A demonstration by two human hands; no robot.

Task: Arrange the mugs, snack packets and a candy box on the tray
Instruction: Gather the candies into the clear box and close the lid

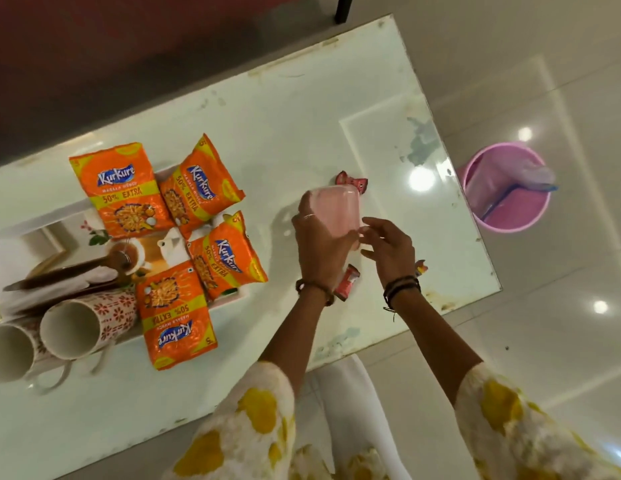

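Four snack packets and two mugs look settled on the tray at 9 o'clock, so we reckon only the candy box remains, gripped mid-table in our left hand, right hand spread beside it.

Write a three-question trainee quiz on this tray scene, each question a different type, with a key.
1. True or false: the pink candy box rests on the tray.
2. How many orange snack packets are visible? A) two B) four C) six
3. Fill in: the two mugs lie on their ____.

Key
1. False; the left hand holds it above the table, with the right hand open beside it.
2. B
3. sides
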